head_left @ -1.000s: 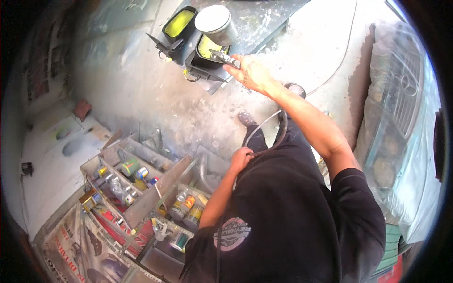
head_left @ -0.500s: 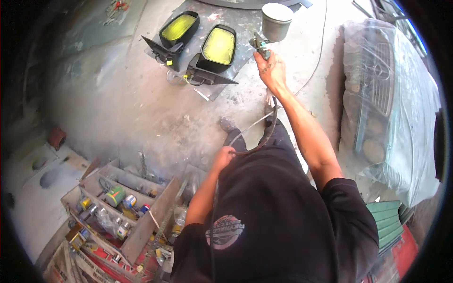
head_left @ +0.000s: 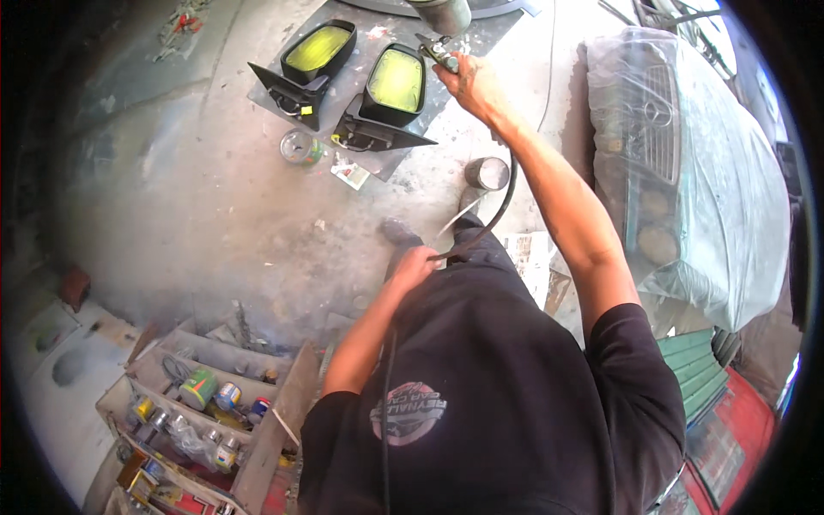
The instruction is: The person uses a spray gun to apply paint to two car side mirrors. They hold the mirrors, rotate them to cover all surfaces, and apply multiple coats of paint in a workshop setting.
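Note:
My right hand point(head_left: 474, 84) is closed around a spray gun point(head_left: 438, 55), its grey paint cup point(head_left: 446, 17) partly cut off by the upper edge. Just left of the gun lie two black car side mirrors, the nearer one point(head_left: 395, 81) and the farther one point(head_left: 319, 47), their faces covered in yellow-green. My left hand point(head_left: 417, 264) grips a dark air hose point(head_left: 489, 225) at waist height, which runs up toward my right hand. Its fingers are wrapped round the hose. Spray mist hangs over the floor to the left.
Near my feet stands an open can point(head_left: 487, 173); another point(head_left: 300, 148) sits below the mirrors. A plastic-covered car point(head_left: 678, 172) stands to the right. At lower left, a wooden compartment box point(head_left: 292, 403) holds several cans. Green corrugated sheeting point(head_left: 689, 371) is at lower right.
My right hand has moved left with the spray gun, nearer to the mirrors. The view has shifted, and the two cans near the mirrors and feet now show. My left hand still holds the hose.

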Available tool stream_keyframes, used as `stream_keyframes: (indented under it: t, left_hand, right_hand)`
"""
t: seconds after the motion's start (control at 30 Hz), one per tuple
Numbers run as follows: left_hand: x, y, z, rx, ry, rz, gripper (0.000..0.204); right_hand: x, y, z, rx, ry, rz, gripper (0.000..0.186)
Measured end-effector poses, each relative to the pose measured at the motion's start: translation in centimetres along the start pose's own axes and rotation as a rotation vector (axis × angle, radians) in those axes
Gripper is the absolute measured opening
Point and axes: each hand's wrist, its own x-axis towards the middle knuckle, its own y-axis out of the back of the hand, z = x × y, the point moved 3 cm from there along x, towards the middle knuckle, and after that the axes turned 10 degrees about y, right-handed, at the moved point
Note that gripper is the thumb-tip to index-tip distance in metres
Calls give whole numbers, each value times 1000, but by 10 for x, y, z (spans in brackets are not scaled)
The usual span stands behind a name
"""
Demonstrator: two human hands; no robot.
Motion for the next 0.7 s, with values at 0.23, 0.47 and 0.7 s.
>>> stream_keyframes:
  t: [0.23,0.47,0.7]
  left_hand:
    - [18,1,28,-17,-99,22,24]
    - [41,-10,51,-64,16,66,19]
    - [87,-38,72,-22,30,281,18]
  right_hand:
    - [-19,31,17,-52,13,-238,36]
    - [25,59,21,-79,80,-269,36]
    - [24,62,57,54,193,-512,42]
